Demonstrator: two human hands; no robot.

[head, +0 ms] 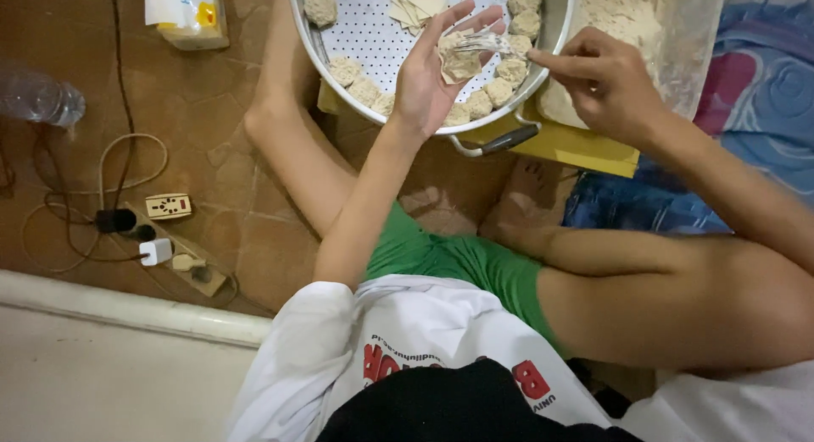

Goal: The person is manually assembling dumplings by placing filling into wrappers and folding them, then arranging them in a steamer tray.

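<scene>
Upper middle of the frame: the left hand [437, 73] is up, palm open and fingers spread, cradling a small pale wrapper with filling [460, 62] on the fingertips. A clear plastic spoon [485, 41] lies across it, blurred, and its handle runs toward the right hand [598, 77], whose fingers are pinched together at the handle end. Whether the spoon touches the filling cannot be told from the blur.

The hand hovers above a round white dotted tray [373, 31], and finished dumplings [509, 69] line the tray's rim in a curve. A loose stack of flat wrappers [413, 3] sits at top centre. To do this well, the judgement is: keep the palm level, keep the filling central, leave the wrapper's border bare for sealing.

Edges now. The tray rests on a yellow board [585, 147] with a dark handle [507, 139] jutting toward the knees. A bag of flour-like powder [632, 18] sits close on the upper right, so the right elbow has little swing there. Bare dotted surface shows in the tray's middle. At left, a power strip and cables [161, 230] and a plastic bottle [38, 99] lie well apart.
</scene>
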